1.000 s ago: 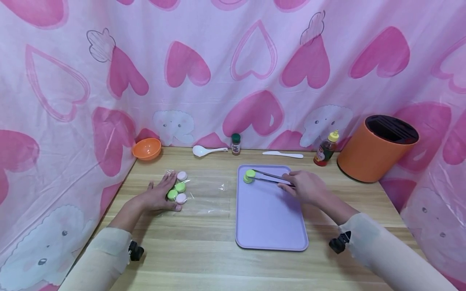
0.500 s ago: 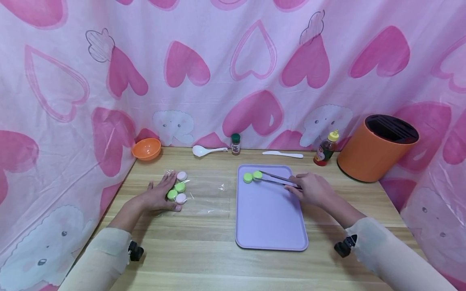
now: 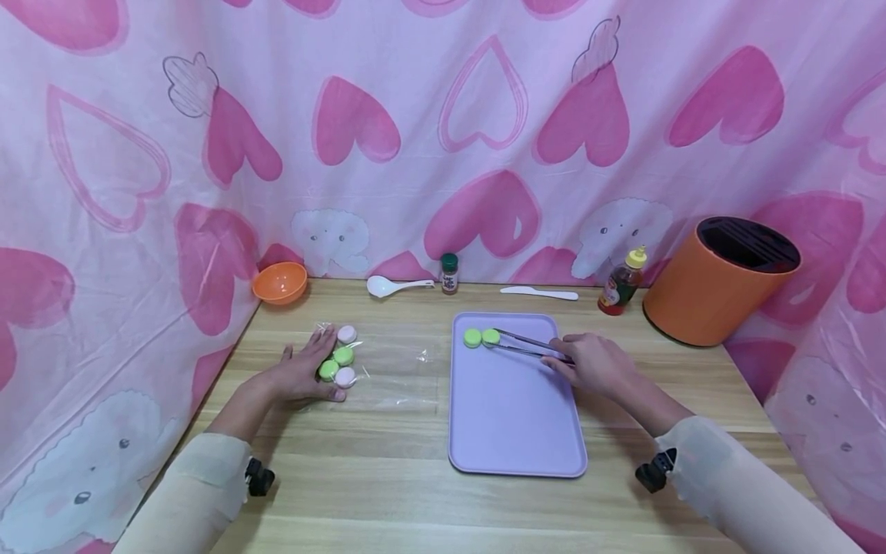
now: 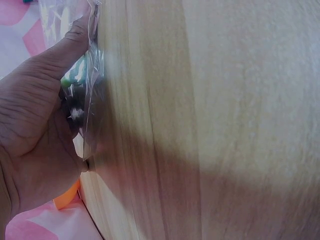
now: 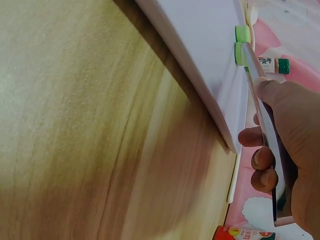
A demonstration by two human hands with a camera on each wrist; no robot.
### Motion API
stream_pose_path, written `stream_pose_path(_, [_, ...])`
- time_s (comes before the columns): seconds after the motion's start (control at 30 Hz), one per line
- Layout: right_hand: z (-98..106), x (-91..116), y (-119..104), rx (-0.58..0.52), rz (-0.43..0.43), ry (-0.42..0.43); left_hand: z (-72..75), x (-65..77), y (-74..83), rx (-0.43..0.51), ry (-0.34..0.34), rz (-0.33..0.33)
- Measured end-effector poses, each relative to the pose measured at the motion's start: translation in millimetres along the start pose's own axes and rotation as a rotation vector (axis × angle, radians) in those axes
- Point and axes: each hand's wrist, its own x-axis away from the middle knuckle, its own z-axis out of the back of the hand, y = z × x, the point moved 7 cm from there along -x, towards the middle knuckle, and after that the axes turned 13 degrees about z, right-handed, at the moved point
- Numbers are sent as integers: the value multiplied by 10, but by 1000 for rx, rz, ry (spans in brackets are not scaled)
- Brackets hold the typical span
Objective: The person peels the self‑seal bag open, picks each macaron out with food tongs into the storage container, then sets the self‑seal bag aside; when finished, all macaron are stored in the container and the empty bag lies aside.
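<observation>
My right hand [image 3: 601, 368] grips metal tongs [image 3: 529, 338], their tips around a green macaron [image 3: 491, 337] at the upper left of the lilac tray [image 3: 512, 415]. A second green macaron [image 3: 472, 338] sits right beside it on the tray. In the right wrist view the fingers curl round the tongs [image 5: 265, 115]. My left hand [image 3: 299, 375] rests with spread fingers on a clear plastic bag [image 3: 398, 377] lying on the table. Green macarons [image 3: 343, 355] and pink macarons [image 3: 344, 377] lie by its fingers, within the bag's outline. The left wrist view shows the thumb against the crinkled plastic [image 4: 92, 95].
Along the back stand an orange bowl [image 3: 280, 283], a white spoon [image 3: 398, 286], a green-capped spice jar [image 3: 449, 274], a white knife [image 3: 540, 293] and a yellow-capped squeeze bottle [image 3: 622, 282]. An orange knife block [image 3: 716, 285] is at the back right, before a pink heart-print curtain [image 3: 484, 100].
My right hand has shifted right with the tongs, bringing the macaron at their tips from over the other one to beside it. The left hand stays put.
</observation>
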Motion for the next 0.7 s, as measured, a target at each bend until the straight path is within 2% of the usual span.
stream_pose_path(0.43, [0, 22, 22, -4, -8, 6, 7, 24, 32, 6, 0, -9])
stream_pose_path(0.7, [60, -39, -138, 21, 42, 35, 8, 13, 40, -4, -4, 3])
